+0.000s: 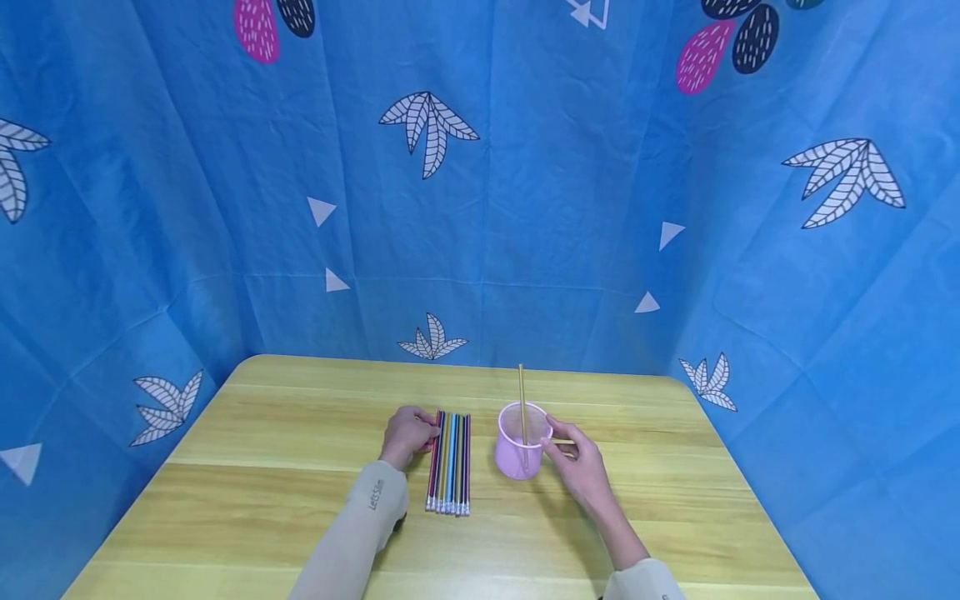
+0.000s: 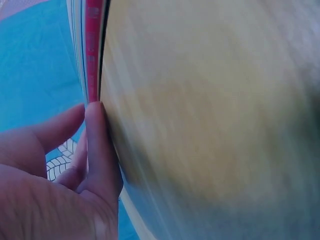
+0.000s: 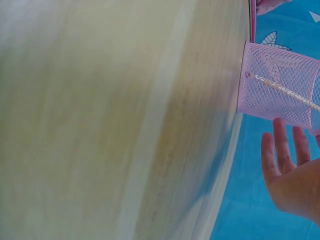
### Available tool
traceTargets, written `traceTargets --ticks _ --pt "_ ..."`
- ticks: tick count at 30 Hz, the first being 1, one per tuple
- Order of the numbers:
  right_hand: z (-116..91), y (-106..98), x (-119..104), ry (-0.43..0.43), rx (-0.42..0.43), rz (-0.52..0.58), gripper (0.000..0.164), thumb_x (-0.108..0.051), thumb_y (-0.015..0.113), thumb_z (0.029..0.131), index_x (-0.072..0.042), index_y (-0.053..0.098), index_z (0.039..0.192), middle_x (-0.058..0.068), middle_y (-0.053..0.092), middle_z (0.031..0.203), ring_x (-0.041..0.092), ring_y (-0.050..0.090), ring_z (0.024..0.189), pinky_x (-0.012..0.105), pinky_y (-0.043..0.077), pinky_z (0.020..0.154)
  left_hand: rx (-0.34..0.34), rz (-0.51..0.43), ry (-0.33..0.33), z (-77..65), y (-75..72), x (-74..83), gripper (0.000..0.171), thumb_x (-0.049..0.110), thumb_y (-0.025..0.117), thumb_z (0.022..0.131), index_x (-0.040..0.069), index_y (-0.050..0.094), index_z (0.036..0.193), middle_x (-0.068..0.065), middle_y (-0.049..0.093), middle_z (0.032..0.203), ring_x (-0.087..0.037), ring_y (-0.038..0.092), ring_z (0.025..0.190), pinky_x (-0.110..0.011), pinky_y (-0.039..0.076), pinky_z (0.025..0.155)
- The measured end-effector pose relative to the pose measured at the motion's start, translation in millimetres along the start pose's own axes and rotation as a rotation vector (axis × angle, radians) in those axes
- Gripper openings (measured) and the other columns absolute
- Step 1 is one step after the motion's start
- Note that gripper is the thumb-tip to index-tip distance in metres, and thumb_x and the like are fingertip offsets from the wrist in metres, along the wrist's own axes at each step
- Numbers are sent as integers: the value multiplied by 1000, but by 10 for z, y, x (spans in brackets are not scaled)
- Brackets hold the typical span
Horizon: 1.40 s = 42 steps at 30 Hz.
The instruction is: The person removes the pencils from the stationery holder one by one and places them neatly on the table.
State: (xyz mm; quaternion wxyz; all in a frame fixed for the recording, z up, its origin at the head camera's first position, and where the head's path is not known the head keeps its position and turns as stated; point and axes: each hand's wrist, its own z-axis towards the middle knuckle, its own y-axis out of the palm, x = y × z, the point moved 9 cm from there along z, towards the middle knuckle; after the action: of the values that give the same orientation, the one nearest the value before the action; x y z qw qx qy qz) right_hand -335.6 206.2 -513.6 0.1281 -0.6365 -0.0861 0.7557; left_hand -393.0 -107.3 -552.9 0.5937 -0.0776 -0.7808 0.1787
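A row of pencils [image 1: 450, 462] in several colours lies side by side on the table, eraser ends toward me. My left hand [image 1: 408, 433] is at the row's left edge. In the left wrist view a straight finger [image 2: 98, 127] touches the outermost red pencil [image 2: 93, 50], with the thumb close beside it. Right of the row stands a pink mesh pencil cup [image 1: 510, 460], upright, with one gold pencil [image 1: 522, 392] leaning in it. My right hand [image 1: 583, 468] is at the cup's right side. Its outstretched fingertips rest against the mesh in the right wrist view.
The wooden table [image 1: 300, 475] has rounded far corners. Blue patterned cloth [image 1: 480, 208] hangs behind it and along both sides. Bare wood lies between the pencil row and the cup.
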Motion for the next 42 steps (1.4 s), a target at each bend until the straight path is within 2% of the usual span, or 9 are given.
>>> traceTargets --ticks 8,16,20,25,27,31,40,42 --pt "6 -2 16 16 -6 1 45 -11 71 98 -8 62 141 19 66 132 31 67 114 16 58 91 -11 -20 -22 17 8 -25 16 1 73 91 0 68 106 -11 69 86 -17 63 68 -22 59 57" --pt "-11 5 -21 -12 -6 3 44 -12 71 98 -6 61 141 20 66 132 33 68 114 17 58 93 -7 -62 -6 20 -13 -10 19 3 71 93 1 68 112 -14 71 91 -18 64 69 -23 59 56" --pt "-25 7 -26 -6 -4 -4 44 -13 71 98 -7 61 141 20 66 132 33 68 114 19 59 92 -4 -121 34 -3 -29 94 23 6 69 96 1 67 118 -18 72 99 -21 67 73 -27 61 63" --pt "-17 2 -20 5 2 -6 44 -12 72 98 -8 62 141 19 66 131 32 68 114 18 59 90 -36 -204 113 -54 11 331 29 7 69 96 -1 66 124 -20 71 106 -31 71 91 -40 65 84" --pt "-11 2 -20 -2 2 -7 44 -11 71 98 -7 62 141 19 66 131 32 68 113 17 59 90 -59 -229 133 -81 53 427 29 7 69 97 0 66 125 -18 70 109 -35 70 98 -44 64 91" --pt "-5 2 -21 -12 4 -7 45 -11 71 98 -5 61 141 21 66 131 32 68 113 17 58 89 -103 -266 169 -135 182 594 28 9 70 98 3 67 125 -16 67 115 -36 69 108 -42 63 96" --pt "-9 1 -2 1 1 -16 45 -13 71 98 -7 61 141 19 66 132 33 68 114 18 59 91 -189 -334 239 -249 545 866 31 12 71 98 2 67 127 -15 68 122 -31 70 106 -35 63 95" --pt "-13 2 -7 -4 3 -12 45 -12 71 98 -7 61 141 19 66 132 32 68 114 19 59 92 -206 -359 254 -263 614 905 32 11 71 97 1 66 127 -16 68 122 -34 70 109 -34 63 95"
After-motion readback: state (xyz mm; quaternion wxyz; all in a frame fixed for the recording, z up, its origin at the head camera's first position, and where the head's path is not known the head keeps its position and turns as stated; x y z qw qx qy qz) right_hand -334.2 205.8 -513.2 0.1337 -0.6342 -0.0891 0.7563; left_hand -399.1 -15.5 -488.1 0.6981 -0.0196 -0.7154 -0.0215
